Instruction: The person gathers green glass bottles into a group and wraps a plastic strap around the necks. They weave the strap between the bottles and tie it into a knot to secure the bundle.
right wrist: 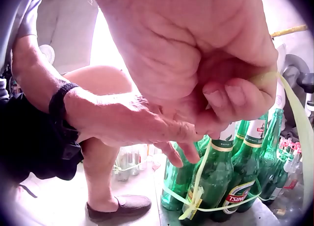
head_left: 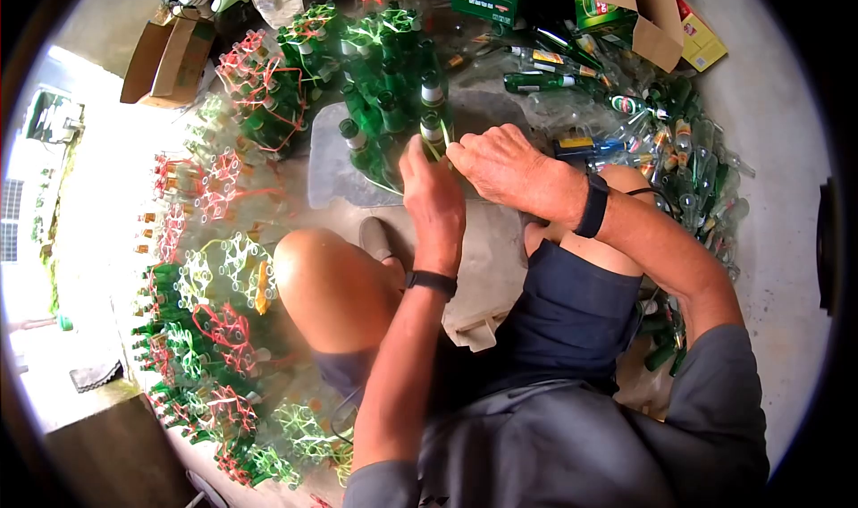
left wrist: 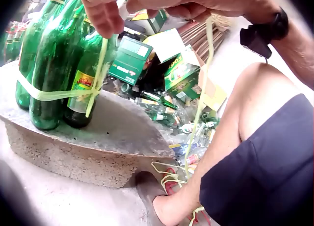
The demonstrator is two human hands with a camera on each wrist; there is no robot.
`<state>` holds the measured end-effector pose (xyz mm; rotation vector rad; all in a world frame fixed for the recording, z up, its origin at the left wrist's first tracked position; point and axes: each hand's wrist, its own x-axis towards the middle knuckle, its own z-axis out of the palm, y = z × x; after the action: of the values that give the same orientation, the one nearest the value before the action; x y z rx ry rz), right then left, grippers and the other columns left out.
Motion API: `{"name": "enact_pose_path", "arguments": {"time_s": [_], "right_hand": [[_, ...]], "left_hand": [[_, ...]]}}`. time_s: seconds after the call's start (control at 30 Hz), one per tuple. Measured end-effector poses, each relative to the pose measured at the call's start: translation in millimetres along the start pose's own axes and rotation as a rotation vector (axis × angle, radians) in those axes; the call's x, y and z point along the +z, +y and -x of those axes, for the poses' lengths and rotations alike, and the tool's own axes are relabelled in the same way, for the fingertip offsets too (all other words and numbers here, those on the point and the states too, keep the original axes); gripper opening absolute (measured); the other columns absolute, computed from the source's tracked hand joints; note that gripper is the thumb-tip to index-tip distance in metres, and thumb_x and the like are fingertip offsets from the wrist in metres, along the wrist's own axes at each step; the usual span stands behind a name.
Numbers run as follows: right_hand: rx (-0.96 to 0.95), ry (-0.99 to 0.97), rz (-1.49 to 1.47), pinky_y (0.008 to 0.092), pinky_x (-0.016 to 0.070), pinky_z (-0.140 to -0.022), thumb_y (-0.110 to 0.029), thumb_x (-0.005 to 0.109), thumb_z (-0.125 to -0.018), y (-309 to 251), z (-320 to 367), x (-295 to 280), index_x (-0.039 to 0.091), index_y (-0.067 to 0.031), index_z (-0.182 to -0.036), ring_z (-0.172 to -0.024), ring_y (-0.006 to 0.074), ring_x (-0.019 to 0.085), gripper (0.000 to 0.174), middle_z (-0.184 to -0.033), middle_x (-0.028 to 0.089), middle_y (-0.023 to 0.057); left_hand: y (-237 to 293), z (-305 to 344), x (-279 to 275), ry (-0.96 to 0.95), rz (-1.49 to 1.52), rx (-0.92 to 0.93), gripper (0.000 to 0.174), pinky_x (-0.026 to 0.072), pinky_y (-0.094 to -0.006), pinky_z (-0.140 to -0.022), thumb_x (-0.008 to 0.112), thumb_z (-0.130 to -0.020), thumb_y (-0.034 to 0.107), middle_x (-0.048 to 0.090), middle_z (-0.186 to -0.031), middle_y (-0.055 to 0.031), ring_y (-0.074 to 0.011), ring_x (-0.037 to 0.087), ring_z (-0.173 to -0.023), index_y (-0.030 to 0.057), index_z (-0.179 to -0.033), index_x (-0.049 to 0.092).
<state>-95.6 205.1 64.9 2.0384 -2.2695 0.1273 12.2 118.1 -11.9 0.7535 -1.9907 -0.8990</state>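
A cluster of green bottles (head_left: pixel 386 106) (left wrist: pixel 49 64) (right wrist: pixel 240 172) stands upright on a grey slab (head_left: pixel 326 173) (left wrist: pixel 132 120). Pale yellow-green strap (left wrist: pixel 54 94) (right wrist: pixel 197 179) circles the bottles low down and crosses itself at one side. The right hand (head_left: pixel 509 164) (right wrist: pixel 196 54), fingers curled, pinches a length of this strap above the bottles' near side. Beside it the left hand (head_left: pixel 433 195) (right wrist: pixel 132 120) is at the strap rising from the crossing, close to the bottle necks; in the left wrist view its fingertips meet that strap.
Bundles of bottles tied with red and green strap (head_left: pixel 228 329) fill the floor at the left. Loose bottles (head_left: pixel 688 151) lie piled at the right. Cardboard boxes (head_left: pixel 170 66) (left wrist: pixel 130 59) stand behind. The person's knees flank the slab's near side.
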Motion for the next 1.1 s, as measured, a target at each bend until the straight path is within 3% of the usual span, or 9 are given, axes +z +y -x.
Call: {"name": "enact_pose_path", "arguments": {"time_s": [0.17, 0.33, 0.5, 0.57, 0.63, 0.7, 0.83, 0.97, 1.1], "right_hand": [[-0.009, -0.047, -0.047, 0.0504, 0.0512, -0.064, -0.007, 0.063, -0.085, -4.1, 7.2, -5.0, 0.058, -0.0045, -0.087, -0.073, 0.0373, 0.069, 0.006, -0.079, 0.066, 0.0132], [0.003, -0.07, -0.154, 0.0531, 0.05, -0.062, -0.013, 0.064, -0.089, -2.3, 6.5, -25.5, 0.059, -0.0029, -0.082, -0.072, 0.0422, 0.067, 0.014, -0.075, 0.066, 0.0182], [0.062, -0.228, -0.406, 0.0546, 0.0525, -0.07, -0.018, 0.061, -0.086, 15.2, -2.0, -77.2, 0.065, -0.0011, -0.078, -0.08, 0.0474, 0.067, 0.019, -0.08, 0.067, 0.0272], [0.036, -0.174, -0.448, 0.0497, 0.0497, -0.064, -0.017, 0.063, -0.086, 27.7, -1.0, -89.2, 0.063, 0.001, -0.076, -0.07, 0.0409, 0.066, 0.021, -0.074, 0.064, 0.0254], [0.058, -0.25, -0.607, 0.0415, 0.0456, -0.059, -0.018, 0.067, -0.087, 40.6, -3.7, -107.7, 0.063, 0.0019, -0.079, -0.06, 0.0284, 0.058, 0.022, -0.066, 0.058, 0.0197], [0.103, -0.238, -0.691, 0.0326, 0.0421, -0.058, -0.019, 0.071, -0.088, 58.2, -2.9, -115.1, 0.069, 0.0015, -0.084, -0.063, 0.012, 0.053, 0.021, -0.063, 0.054, 0.006], [0.224, -0.278, -0.697, 0.029, 0.0436, -0.062, -0.021, 0.072, -0.09, 93.5, -3.0, -142.0, 0.072, 0.0014, -0.088, -0.068, 0.0069, 0.053, 0.023, -0.069, 0.06, -0.0029], [0.385, -0.241, -0.841, 0.0219, 0.0334, -0.046, -0.023, 0.074, -0.091, 117.9, 5.8, -168.7, 0.071, -0.005, -0.086, -0.05, 0.0017, 0.045, 0.019, -0.063, 0.052, -0.0065], [0.417, -0.153, -0.917, 0.0201, 0.0307, -0.044, -0.023, 0.073, -0.092, 150.5, 10.8, -194.6, 0.065, -0.0072, -0.083, -0.052, 0.0002, 0.042, 0.02, -0.068, 0.053, -0.0075]], "left_hand": [[11.2, 7.8, -13.6, -0.139, -0.125, 0.118, 0.049, 0.0581, -0.0425, -0.077, 0.061, -0.089, -0.001, 0.06, -0.124, -0.0112, -0.0338, 0.067, -0.101, 0.0134, -0.136, 0.061], [6.3, 3.6, -17.5, -0.134, -0.065, 0.16, 0.038, 0.0567, -0.0429, -0.076, 0.058, -0.089, -0.004, 0.064, -0.104, -0.0114, -0.0355, 0.068, -0.091, 0.0102, -0.123, 0.068], [-5.0, 1.1, -21.3, -0.112, 0.174, 0.066, 0.021, 0.0543, -0.0349, -0.07, 0.058, -0.098, 0.001, 0.061, -0.094, -0.0093, -0.0245, 0.067, -0.082, 0.0043, -0.117, 0.069], [-15.2, 3.3, -16.1, -0.119, 0.267, 0.001, 0.018, 0.0532, -0.0291, -0.067, 0.059, -0.105, 0.009, 0.065, -0.092, -0.0044, -0.0147, 0.065, -0.076, 0.003, -0.117, 0.07], [-12.7, 6.4, -14.1, -0.12, 0.82, -0.363, 0.022, 0.0539, -0.0264, -0.066, 0.059, -0.108, 0.016, 0.069, -0.091, -0.0017, -0.01, 0.065, -0.073, 0.0018, -0.12, 0.07], [-11.1, 6.5, -18.0, -0.117, 0.806, -0.345, 0.025, 0.0545, -0.0253, -0.065, 0.061, -0.108, 0.021, 0.072, -0.09, -0.0019, -0.0089, 0.065, -0.071, 0.0013, -0.121, 0.071], [-4.7, 5.1, -25.2, -0.085, 0.928, -0.468, 0.027, 0.0516, -0.0241, -0.063, 0.06, -0.109, 0.023, 0.069, -0.091, -0.0025, -0.0098, 0.064, -0.071, 0.0013, -0.12, 0.071], [-6.3, 4.0, -26.0, -0.054, 1.048, -0.605, 0.027, 0.0504, -0.0246, -0.063, 0.058, -0.109, 0.023, 0.067, -0.094, -0.0035, -0.0116, 0.063, -0.071, 0.0011, -0.12, 0.07], [-5.3, 4.7, -26.5, -0.051, 1.084, -0.615, 0.026, 0.0513, -0.026, -0.065, 0.059, -0.109, 0.021, 0.068, -0.097, -0.0042, -0.0126, 0.064, -0.072, 0.0008, -0.12, 0.068]]}}
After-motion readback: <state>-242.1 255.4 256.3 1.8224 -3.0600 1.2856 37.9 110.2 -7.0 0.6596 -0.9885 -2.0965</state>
